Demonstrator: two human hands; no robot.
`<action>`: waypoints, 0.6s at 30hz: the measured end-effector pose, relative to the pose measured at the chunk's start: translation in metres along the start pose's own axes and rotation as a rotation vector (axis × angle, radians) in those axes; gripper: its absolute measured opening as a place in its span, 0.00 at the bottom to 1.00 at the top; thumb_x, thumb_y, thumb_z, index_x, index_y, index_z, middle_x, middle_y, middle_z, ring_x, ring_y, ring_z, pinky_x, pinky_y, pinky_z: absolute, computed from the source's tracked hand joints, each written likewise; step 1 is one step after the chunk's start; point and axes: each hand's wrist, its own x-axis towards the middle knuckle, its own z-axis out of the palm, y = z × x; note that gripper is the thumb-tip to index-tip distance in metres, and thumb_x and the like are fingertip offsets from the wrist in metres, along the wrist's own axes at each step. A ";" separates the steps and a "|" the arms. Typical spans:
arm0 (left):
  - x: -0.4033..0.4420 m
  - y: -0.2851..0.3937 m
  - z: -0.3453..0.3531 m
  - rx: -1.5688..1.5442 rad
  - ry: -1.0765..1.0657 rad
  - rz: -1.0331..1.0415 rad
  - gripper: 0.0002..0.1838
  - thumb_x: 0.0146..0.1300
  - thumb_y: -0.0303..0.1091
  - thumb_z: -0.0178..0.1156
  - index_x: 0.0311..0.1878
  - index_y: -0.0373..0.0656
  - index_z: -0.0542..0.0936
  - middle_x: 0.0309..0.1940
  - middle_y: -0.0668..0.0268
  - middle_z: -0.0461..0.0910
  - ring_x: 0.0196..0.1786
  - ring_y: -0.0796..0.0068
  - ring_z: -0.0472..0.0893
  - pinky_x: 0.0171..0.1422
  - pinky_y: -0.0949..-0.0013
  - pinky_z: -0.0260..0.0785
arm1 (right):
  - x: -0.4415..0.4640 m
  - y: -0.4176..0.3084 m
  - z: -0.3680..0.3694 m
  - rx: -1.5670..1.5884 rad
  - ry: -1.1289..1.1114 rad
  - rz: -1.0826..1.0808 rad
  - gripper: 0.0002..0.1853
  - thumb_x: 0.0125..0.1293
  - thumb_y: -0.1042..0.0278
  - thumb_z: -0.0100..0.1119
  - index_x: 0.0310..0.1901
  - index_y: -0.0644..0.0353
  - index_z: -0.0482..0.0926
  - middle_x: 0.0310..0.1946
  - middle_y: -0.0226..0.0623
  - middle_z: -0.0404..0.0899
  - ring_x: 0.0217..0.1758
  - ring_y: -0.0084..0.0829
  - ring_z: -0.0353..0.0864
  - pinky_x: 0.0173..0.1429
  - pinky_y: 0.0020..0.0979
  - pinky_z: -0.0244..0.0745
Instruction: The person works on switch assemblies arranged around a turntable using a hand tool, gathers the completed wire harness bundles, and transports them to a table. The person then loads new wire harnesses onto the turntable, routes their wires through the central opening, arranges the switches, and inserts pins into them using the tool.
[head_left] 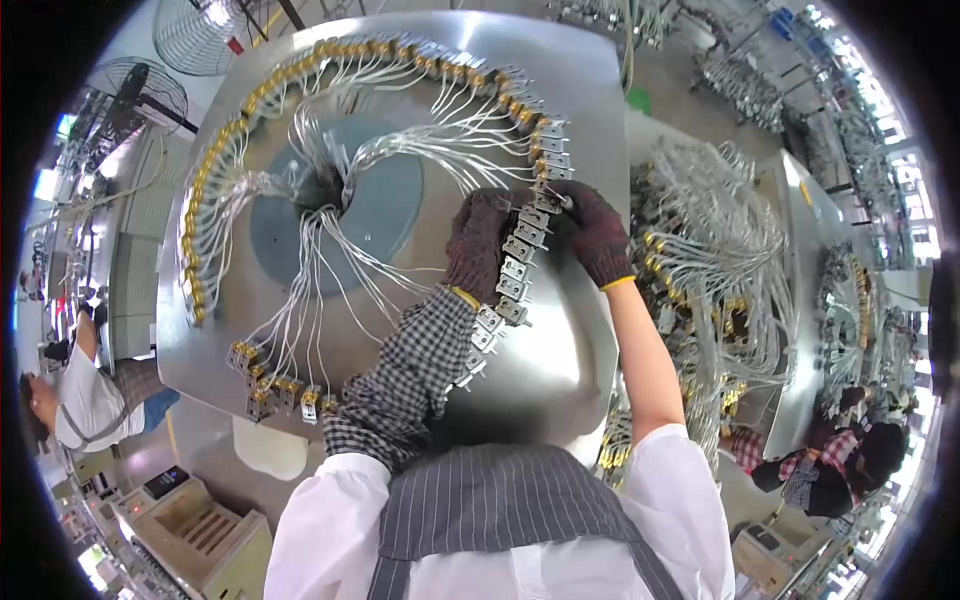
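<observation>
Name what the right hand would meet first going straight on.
The curved row of metal pieces, most likely, right beside the right hand; depth is unclear, so contact may be immediate.

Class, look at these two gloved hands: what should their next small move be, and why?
Probably, once done here, shift the left hand and right hand one piece toward the apron. Both are at the row of metal pieces; beyond them, yellow parts with white wires show, while pieces nearer the apron look mostly silver.
</observation>
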 end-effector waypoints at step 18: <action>-0.005 0.185 -0.178 0.726 -0.103 -0.137 0.15 0.75 0.33 0.49 0.58 0.36 0.75 0.47 0.66 0.78 0.53 0.78 0.75 0.63 0.71 0.65 | 0.011 0.032 0.038 0.350 0.247 0.213 0.17 0.63 0.60 0.62 0.51 0.59 0.81 0.42 0.40 0.85 0.45 0.31 0.83 0.53 0.32 0.75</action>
